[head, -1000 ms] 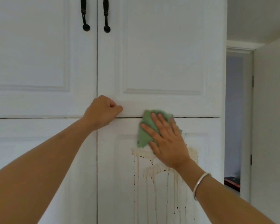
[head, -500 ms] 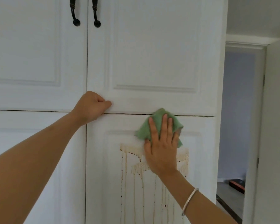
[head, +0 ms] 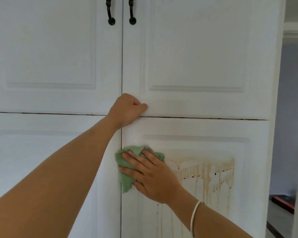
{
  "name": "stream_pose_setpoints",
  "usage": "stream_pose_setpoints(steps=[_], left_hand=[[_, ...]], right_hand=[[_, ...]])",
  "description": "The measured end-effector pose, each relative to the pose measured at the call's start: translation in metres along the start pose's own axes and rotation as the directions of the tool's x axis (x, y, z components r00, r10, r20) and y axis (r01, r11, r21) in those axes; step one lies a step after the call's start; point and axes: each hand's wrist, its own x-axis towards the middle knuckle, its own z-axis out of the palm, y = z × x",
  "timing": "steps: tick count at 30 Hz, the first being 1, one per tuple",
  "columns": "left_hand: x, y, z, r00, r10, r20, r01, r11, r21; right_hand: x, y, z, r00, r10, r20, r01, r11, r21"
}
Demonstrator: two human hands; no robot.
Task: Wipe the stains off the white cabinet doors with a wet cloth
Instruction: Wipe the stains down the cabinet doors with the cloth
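Note:
My right hand (head: 151, 176) presses a crumpled green cloth (head: 125, 180) flat against the lower right white cabinet door (head: 196, 127), near that door's left edge, with the fingers spread and straight. A brown stain (head: 206, 170) with dried drips running downward covers the door panel to the right of the cloth and below my wrist. My left hand (head: 126, 110) is a closed fist resting where the upper and lower doors meet, with the thumb on the upper right door (head: 196, 48). It holds nothing that I can see.
Two dark metal handles (head: 110, 12) (head: 132, 12) hang at the top on the upper doors. A silver bangle (head: 195, 215) circles my right wrist. An open doorway (head: 289, 117) lies right of the cabinet, with a dark object (head: 284, 202) on a low surface.
My right hand has slid the cloth down and to the left, from the top of the panel to the door's left edge. The left fist stays at the door junction.

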Motion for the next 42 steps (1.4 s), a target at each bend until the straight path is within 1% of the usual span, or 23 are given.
stream_pose_setpoints(steps=[2,3,5,6,8,11,14,17,19,24,27,28,31,34,37,38,39,40,41,42], left_hand=[[0.002,-0.002,-0.003,1.000,-0.005,0.020,0.005,1.000,-0.006],[0.003,-0.002,-0.005,0.999,-0.013,0.041,0.013,1.000,-0.015],[0.005,0.000,-0.007,0.997,-0.022,0.081,0.025,0.999,-0.042],[0.006,0.001,-0.008,0.996,-0.020,0.088,0.024,0.999,-0.048],[0.007,0.001,-0.007,0.995,-0.007,0.098,0.011,0.999,-0.049],[0.011,-0.004,-0.005,0.992,0.018,0.124,-0.014,0.999,-0.039],[0.014,-0.004,-0.007,0.991,0.042,0.126,-0.040,0.999,-0.021],[0.013,-0.005,-0.007,0.993,0.052,0.110,-0.052,0.999,-0.007],[0.012,-0.007,-0.005,0.994,0.064,0.084,-0.064,0.998,-0.009],[0.010,-0.011,0.000,0.996,0.085,0.036,-0.084,0.996,-0.017],[0.008,-0.013,0.000,0.997,0.078,0.022,-0.078,0.997,-0.001],[0.007,-0.012,0.001,0.997,0.074,0.013,-0.074,0.997,0.002],[0.003,-0.010,0.003,0.998,0.059,-0.027,-0.058,0.998,0.007],[-0.003,-0.006,0.006,0.994,0.039,-0.098,-0.033,0.997,0.069],[-0.015,-0.003,0.013,0.981,0.070,-0.182,-0.041,0.986,0.162],[-0.019,-0.005,0.016,0.981,0.079,-0.179,-0.049,0.985,0.167],[-0.025,-0.008,0.018,0.983,0.077,-0.165,-0.049,0.985,0.165],[-0.030,-0.013,0.019,0.987,0.065,-0.144,-0.041,0.986,0.162],[-0.036,-0.018,0.022,0.992,0.051,-0.118,-0.032,0.986,0.161],[-0.040,-0.022,0.024,0.994,0.037,-0.099,-0.021,0.987,0.162]], right_hand=[[0.002,0.005,-0.003,0.999,-0.049,0.001,0.049,0.999,-0.008],[0.008,0.010,-0.007,0.999,-0.038,-0.016,0.038,0.999,-0.015],[0.024,0.022,-0.020,0.992,0.092,-0.083,-0.094,0.995,-0.028],[0.032,0.026,-0.025,0.977,0.176,-0.119,-0.180,0.983,-0.024],[0.044,0.025,-0.031,0.940,0.292,-0.179,-0.297,0.955,-0.003],[0.052,0.006,-0.022,0.880,0.403,-0.251,-0.405,0.913,0.045],[0.065,0.012,-0.027,0.851,0.423,-0.313,-0.429,0.902,0.051],[0.068,0.030,-0.035,0.889,0.337,-0.311,-0.353,0.936,0.005],[0.058,0.037,-0.037,0.896,0.340,-0.287,-0.354,0.935,0.004],[0.004,0.066,-0.043,0.828,0.498,-0.257,-0.510,0.860,0.025],[-0.035,0.087,-0.051,0.788,0.569,-0.235,-0.580,0.814,0.027],[-0.048,0.095,-0.054,0.763,0.606,-0.225,-0.615,0.788,0.034],[-0.088,0.118,-0.065,0.657,0.731,-0.184,-0.735,0.675,0.056],[-0.120,0.133,-0.071,0.554,0.817,-0.160,-0.814,0.572,0.100],[-0.124,0.132,-0.063,0.429,0.892,-0.142,-0.877,0.449,0.170],[-0.118,0.126,-0.059,0.378,0.917,-0.130,-0.896,0.397,0.197],[-0.108,0.118,-0.055,0.345,0.932,-0.111,-0.906,0.361,0.220],[-0.096,0.107,-0.051,0.352,0.931,-0.095,-0.902,0.364,0.232],[-0.086,0.094,-0.047,0.398,0.913,-0.089,-0.885,0.408,0.225],[-0.075,0.079,-0.044,0.471,0.878,-0.087,-0.854,0.478,0.204]])
